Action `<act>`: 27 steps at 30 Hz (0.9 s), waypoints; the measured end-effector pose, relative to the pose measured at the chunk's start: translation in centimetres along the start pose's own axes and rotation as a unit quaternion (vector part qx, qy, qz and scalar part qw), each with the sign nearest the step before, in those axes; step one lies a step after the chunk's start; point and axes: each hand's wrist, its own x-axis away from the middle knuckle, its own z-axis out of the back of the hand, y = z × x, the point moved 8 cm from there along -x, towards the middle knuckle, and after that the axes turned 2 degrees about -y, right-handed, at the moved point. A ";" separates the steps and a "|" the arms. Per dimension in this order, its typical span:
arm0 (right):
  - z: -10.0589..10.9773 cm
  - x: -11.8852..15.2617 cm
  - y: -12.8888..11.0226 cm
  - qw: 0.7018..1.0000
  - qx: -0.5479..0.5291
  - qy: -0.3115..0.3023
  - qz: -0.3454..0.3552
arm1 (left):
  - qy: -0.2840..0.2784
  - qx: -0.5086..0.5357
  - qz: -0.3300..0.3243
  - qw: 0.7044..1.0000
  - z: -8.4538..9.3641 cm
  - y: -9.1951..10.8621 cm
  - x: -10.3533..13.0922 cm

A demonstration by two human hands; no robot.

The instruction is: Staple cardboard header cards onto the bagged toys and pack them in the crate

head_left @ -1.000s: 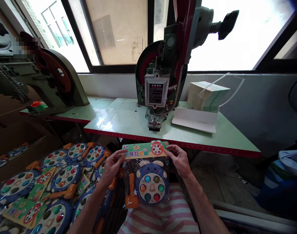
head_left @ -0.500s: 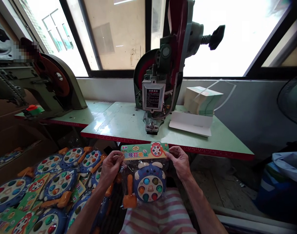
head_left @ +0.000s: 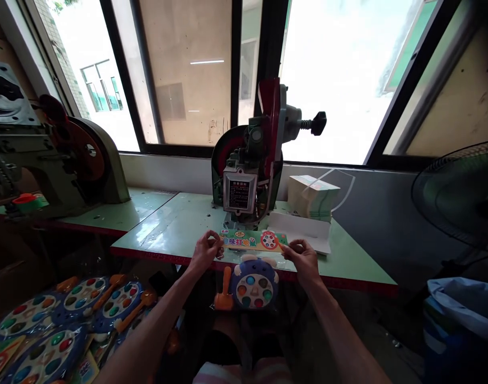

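Between my two hands hangs a bagged toy set: a blue round animal-faced toy (head_left: 255, 284) with coloured buttons and an orange toy hammer (head_left: 225, 290) in clear plastic. A printed green header card (head_left: 244, 241) tops the bag. My left hand (head_left: 208, 249) pinches the card's left end. At the right end, my right hand (head_left: 303, 258) pinches the card too. The card's upper edge is at the base of a stapling-type machine (head_left: 239, 191), hiding its lower tip. Below the table's front edge hangs the toy itself.
More bagged toys (head_left: 47, 346) lie heaped at lower left. A stack of cards (head_left: 312, 196) and an open white box (head_left: 302, 229) sit right of the machine. Another green machine (head_left: 84, 160) stands at left. A fan (head_left: 463, 197) and a blue bag (head_left: 447, 325) are at right.
Both hands have moved the bagged toy forward, from over my lap to the machine's base at the table edge. My view has tilted upward.
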 end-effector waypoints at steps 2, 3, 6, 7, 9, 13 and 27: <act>0.3 -1.8 -0.3 1.000 0.010 0.007 0.007 | -0.003 0.007 -0.001 1.000 -0.8 -0.1 -2.3; 0.4 -2.5 -0.4 1.000 0.015 0.011 0.010 | -0.004 0.009 -0.001 1.000 -1.1 -0.1 -3.2; 0.7 -4.2 -0.5 0.999 0.025 0.023 0.018 | 0.002 0.018 0.000 1.000 -1.7 0.1 -5.2; 0.7 -4.6 -0.5 0.999 0.028 0.026 0.019 | 0.005 0.020 0.001 1.000 -1.8 0.2 -5.6; 0.7 -5.1 -0.5 0.999 0.030 0.026 0.020 | 0.009 0.025 0.002 1.000 -1.9 0.2 -6.1; 0.5 -5.4 -0.5 0.999 0.029 0.022 0.017 | 0.008 0.030 0.005 1.000 -1.9 -0.1 -6.4; 0.1 -5.4 -1.4 1.000 0.023 0.013 0.010 | 0.014 0.033 0.001 0.999 -1.9 0.3 -6.2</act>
